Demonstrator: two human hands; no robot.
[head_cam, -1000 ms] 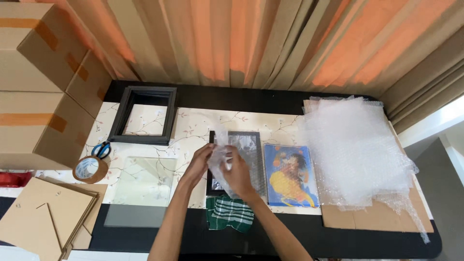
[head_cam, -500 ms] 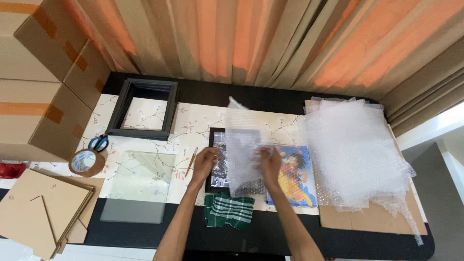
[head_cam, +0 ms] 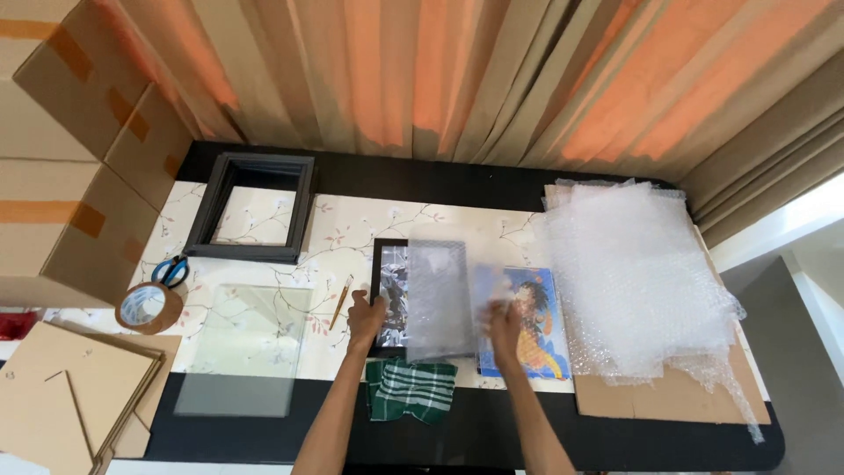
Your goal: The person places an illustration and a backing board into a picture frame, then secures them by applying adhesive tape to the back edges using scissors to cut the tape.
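1. My left hand (head_cam: 365, 318) pinches the left edge of a clear plastic sheet (head_cam: 437, 299); my right hand (head_cam: 504, 324) grips its right side, fingers closed on it (motion blur hides the exact hold).
2. The sheet hangs stretched between both hands, just above a small black picture frame (head_cam: 387, 295) on the table (head_cam: 352, 224), probably kept taut so it stays flat.
3. A colourful print (head_cam: 532, 321) lies just right of the frame; a green checked cloth (head_cam: 411, 389) sits below it, near the table's front edge.
4. Off left: a loose glass pane (head_cam: 242, 347), an empty dark frame (head_cam: 257, 207), a tape roll (head_cam: 148, 306), blue scissors (head_cam: 171, 268).
5. Right: a bubble wrap pile (head_cam: 633, 273) on cardboard, within reach.
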